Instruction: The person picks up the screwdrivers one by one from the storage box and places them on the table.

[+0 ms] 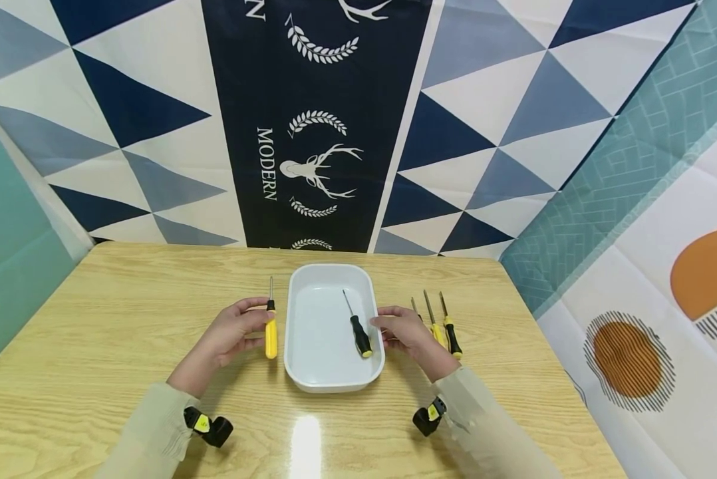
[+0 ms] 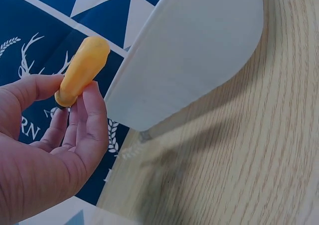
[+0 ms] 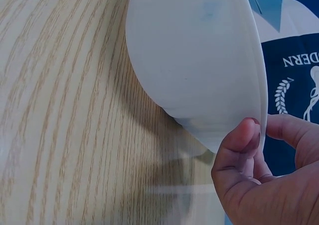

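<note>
My left hand (image 1: 239, 330) pinches a screwdriver (image 1: 271, 336) with a yellow handle and a black collar, its shaft pointing away from me. It is held just left of a white plastic tray (image 1: 316, 384); in the left wrist view the yellow handle's butt faces the camera. With thumb and finger, my right hand (image 1: 403, 329) grips the tray's right rim, which the right wrist view (image 3: 264, 100) shows between them. A black-handled screwdriver (image 1: 360, 336) with a yellow end lies inside the tray, near its right wall.
Right of the tray, partly behind my right hand, three more screwdrivers (image 1: 451, 336) with yellow or yellow-and-black handles lie on the wooden table (image 1: 119, 299). A patterned cloth (image 1: 310, 133) hangs along the table's far edge. Another printed cloth (image 1: 646, 332) is at the right.
</note>
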The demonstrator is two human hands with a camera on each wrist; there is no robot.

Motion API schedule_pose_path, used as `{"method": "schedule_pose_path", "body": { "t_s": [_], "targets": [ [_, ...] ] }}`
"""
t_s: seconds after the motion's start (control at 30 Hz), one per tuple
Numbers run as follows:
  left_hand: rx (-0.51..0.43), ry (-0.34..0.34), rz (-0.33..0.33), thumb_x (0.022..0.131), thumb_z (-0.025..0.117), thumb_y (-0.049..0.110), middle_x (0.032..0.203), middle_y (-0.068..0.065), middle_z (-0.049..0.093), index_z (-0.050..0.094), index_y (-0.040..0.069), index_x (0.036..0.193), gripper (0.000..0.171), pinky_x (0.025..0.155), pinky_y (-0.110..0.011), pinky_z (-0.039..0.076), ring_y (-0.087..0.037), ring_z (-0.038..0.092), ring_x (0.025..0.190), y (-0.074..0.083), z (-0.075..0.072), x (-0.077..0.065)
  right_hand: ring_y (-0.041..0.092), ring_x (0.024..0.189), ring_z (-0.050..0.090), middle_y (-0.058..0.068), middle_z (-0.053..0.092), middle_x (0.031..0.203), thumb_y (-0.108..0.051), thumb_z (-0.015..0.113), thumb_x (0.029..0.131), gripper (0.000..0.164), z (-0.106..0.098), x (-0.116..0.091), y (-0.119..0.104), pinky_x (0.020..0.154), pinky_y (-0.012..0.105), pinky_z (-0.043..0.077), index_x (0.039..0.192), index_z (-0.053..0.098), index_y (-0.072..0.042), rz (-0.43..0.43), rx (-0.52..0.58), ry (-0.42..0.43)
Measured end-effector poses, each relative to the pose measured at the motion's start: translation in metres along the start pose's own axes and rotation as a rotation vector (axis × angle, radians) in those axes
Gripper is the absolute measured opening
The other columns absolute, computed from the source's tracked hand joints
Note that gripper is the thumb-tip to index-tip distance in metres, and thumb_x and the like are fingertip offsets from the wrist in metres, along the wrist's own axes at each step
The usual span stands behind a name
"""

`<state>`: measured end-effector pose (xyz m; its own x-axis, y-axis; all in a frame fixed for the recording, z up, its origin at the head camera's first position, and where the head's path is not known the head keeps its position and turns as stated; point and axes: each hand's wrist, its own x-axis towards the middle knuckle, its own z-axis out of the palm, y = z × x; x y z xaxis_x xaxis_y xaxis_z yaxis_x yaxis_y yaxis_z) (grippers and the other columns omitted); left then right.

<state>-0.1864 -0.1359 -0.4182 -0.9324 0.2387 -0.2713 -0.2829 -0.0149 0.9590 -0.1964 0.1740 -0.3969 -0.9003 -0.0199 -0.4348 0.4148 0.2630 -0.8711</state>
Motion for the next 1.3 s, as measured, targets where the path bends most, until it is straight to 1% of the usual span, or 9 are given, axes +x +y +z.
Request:
{"method": "schedule_pose_path", "body": {
  "t_s": [0.17, 0.27, 0.47, 0.7, 0.77, 1.0, 1.3],
  "targets": [
    [-0.005, 0.011, -0.01, 0.091, 0.06, 0.02, 0.104, -0.002, 0.059, 0.034, 0.002, 0.139, 0.057, 0.073, -0.027, 0.056, -0.012, 0.062, 0.083, -0.001, -0.003, 0.001, 0.011, 0.056, 0.054, 0.002, 0.059, 0.071, -0.014, 0.063, 0.088, 0.039, -0.003, 0.015, 0.012, 0.055, 0.024, 0.047, 0.123, 0.054, -0.001, -0.001, 0.017, 0.0],
    [-0.006, 0.014, -0.013, 0.091, 0.059, 0.02, 0.103, -0.001, 0.059, 0.033, 0.003, 0.139, 0.057, 0.073, -0.027, 0.056, -0.011, 0.061, 0.083, -0.002, -0.005, 0.001, 0.011, 0.056, 0.054, 0.002, 0.059, 0.071, -0.015, 0.064, 0.088, 0.038, -0.003, 0.018, 0.014, 0.053, 0.023, 0.047, 0.123, 0.055, -0.002, -0.002, 0.021, 0.007],
    [-0.004, 0.008, -0.019, 0.092, 0.058, 0.021, 0.097, 0.003, 0.058, 0.032, 0.003, 0.139, 0.057, 0.072, -0.026, 0.055, -0.009, 0.06, 0.082, -0.005, -0.009, -0.001, 0.011, 0.056, 0.054, 0.002, 0.06, 0.07, -0.015, 0.065, 0.087, 0.039, -0.003, 0.015, 0.013, 0.053, 0.023, 0.047, 0.123, 0.055, -0.003, -0.007, 0.021, 0.01],
    [0.001, 0.016, -0.026, 0.091, 0.059, 0.022, 0.103, -0.002, 0.058, 0.03, 0.002, 0.14, 0.06, 0.071, -0.025, 0.055, -0.01, 0.061, 0.082, -0.008, -0.015, -0.002, 0.011, 0.057, 0.054, 0.003, 0.059, 0.071, -0.012, 0.061, 0.089, 0.041, -0.001, -0.001, 0.0, 0.055, 0.023, 0.048, 0.127, 0.051, 0.002, -0.007, 0.001, -0.009],
    [0.001, 0.02, -0.029, 0.091, 0.059, 0.022, 0.103, -0.002, 0.059, 0.029, 0.002, 0.141, 0.062, 0.071, -0.025, 0.055, -0.01, 0.061, 0.083, -0.009, -0.017, -0.002, 0.011, 0.057, 0.054, 0.002, 0.059, 0.071, -0.012, 0.061, 0.089, 0.041, -0.001, 0.0, 0.001, 0.056, 0.023, 0.047, 0.127, 0.051, 0.002, -0.004, 0.001, -0.011],
    [0.014, 0.032, -0.046, 0.092, 0.058, 0.023, 0.102, 0.0, 0.058, 0.028, 0.002, 0.142, 0.062, 0.07, -0.024, 0.055, -0.008, 0.061, 0.083, -0.011, -0.023, -0.002, 0.011, 0.056, 0.053, 0.002, 0.059, 0.071, -0.014, 0.063, 0.088, 0.038, -0.002, 0.017, 0.014, 0.051, 0.022, 0.046, 0.122, 0.054, -0.001, -0.003, 0.018, 0.004],
    [0.047, 0.052, -0.052, 0.092, 0.059, 0.024, 0.104, -0.001, 0.059, 0.029, 0.002, 0.141, 0.062, 0.071, -0.024, 0.056, -0.008, 0.061, 0.084, -0.014, -0.032, -0.002, 0.012, 0.056, 0.054, 0.004, 0.06, 0.072, -0.014, 0.064, 0.087, 0.036, -0.003, 0.017, 0.014, 0.051, 0.022, 0.047, 0.121, 0.056, -0.003, 0.003, 0.02, 0.017]
  ]
}}
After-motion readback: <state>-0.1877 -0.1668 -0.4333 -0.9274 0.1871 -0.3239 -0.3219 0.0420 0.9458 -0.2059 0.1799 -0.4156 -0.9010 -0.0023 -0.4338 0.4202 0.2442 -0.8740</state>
